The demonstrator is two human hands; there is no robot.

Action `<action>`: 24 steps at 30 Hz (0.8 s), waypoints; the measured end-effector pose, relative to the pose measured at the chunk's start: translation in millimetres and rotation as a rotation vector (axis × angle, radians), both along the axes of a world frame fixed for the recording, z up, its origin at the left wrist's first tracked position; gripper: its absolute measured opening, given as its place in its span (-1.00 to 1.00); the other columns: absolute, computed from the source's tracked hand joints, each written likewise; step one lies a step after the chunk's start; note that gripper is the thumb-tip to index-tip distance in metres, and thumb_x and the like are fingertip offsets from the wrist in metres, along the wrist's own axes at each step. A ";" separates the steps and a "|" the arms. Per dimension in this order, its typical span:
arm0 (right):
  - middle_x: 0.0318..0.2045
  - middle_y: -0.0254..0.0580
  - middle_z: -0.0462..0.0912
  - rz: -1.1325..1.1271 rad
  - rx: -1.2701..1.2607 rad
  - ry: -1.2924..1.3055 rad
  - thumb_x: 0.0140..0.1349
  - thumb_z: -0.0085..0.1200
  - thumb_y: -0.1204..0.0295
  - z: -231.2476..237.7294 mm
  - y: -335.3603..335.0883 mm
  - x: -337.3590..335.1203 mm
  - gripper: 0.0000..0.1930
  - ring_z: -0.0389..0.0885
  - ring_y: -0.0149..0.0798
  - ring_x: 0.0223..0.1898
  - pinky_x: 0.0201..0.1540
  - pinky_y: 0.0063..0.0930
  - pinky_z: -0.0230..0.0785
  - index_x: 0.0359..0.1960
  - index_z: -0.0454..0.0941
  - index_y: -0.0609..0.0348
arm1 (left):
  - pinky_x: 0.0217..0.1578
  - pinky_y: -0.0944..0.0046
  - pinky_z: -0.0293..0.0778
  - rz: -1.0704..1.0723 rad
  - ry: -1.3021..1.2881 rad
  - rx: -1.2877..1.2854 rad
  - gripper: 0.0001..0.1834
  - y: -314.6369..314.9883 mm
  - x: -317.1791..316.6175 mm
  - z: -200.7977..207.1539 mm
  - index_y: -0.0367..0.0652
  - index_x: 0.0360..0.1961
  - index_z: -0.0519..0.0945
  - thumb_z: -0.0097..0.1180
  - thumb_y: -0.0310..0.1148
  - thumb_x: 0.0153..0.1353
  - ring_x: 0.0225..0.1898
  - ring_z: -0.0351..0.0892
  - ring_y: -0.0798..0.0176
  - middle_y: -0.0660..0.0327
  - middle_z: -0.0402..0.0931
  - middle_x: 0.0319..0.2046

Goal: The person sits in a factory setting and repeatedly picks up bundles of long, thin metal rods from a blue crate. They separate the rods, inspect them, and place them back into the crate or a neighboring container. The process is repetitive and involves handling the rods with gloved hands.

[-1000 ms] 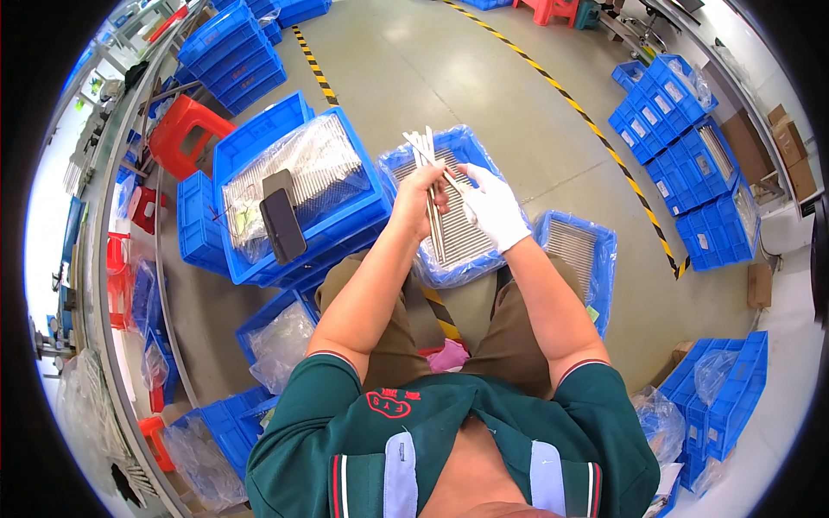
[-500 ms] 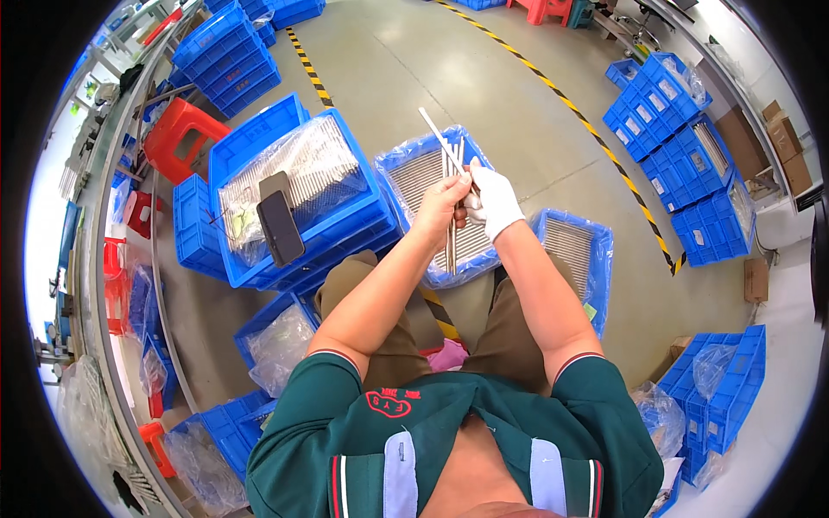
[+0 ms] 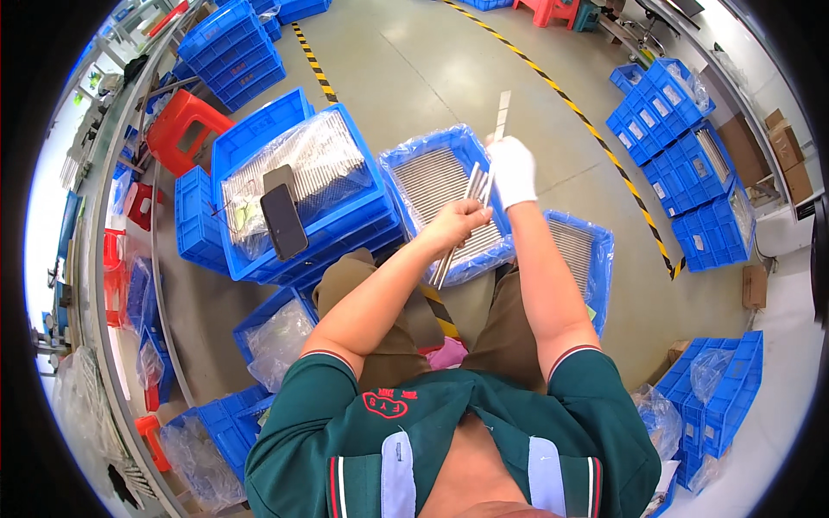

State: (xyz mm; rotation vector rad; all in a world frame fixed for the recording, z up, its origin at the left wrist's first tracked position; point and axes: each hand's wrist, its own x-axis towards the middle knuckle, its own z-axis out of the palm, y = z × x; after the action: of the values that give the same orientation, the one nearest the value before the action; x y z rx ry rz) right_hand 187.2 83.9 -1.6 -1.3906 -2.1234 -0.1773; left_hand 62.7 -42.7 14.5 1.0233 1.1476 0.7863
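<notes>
The person's left hand [image 3: 463,223] is bare. Its thumb and fingers are closed around a small bunch of shiny rods [image 3: 474,184]. The rods lean, with their tops up near the other hand and their low ends sticking out below the fist, over the near left corner of the middle blue bin [image 3: 484,262]. They are too close together to count.

The right hand [image 3: 512,168] wears a white glove and is a bit blurry. Its fingers look curled in around a long pale piece [image 3: 503,112], which stands almost straight up and pokes out above the glove. The low part comes down close beside the bunch. I cannot tell if they touch.

Under the 2 hands, the middle blue bin has a clear bag inside and many rods in it [image 3: 430,183], lying side by side in neat rows. To the right of it is a smaller blue bin [image 3: 606,268], also with rows of rods [image 3: 572,246]. To the left is a big blue bin [image 3: 259,121] with more rods under a clear plastic sheet [image 3: 324,151]. A black phone [image 3: 283,224] sits at the near side of that big bin. Behind it, to the left, is a red stool [image 3: 183,129].
</notes>
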 end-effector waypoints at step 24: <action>-0.42 -0.17 0.60 0.345 -0.668 0.584 0.24 -0.05 0.36 45.3 -78.0 -6.9 -0.78 0.57 -0.40 -0.47 -0.33 -0.48 0.40 -0.18 0.56 0.17 | -0.41 0.20 0.53 0.109 -0.831 -0.036 -0.68 24.2 -37.4 -9.5 -0.20 -0.33 0.55 0.07 -0.12 0.25 -0.41 0.52 0.26 0.21 0.52 -0.37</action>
State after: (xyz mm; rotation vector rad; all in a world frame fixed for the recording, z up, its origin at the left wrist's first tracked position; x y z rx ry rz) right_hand 180.3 5.9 43.6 -1.1651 -1.9219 1.0277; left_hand 25.3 -18.5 5.0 0.5037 0.4935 1.1285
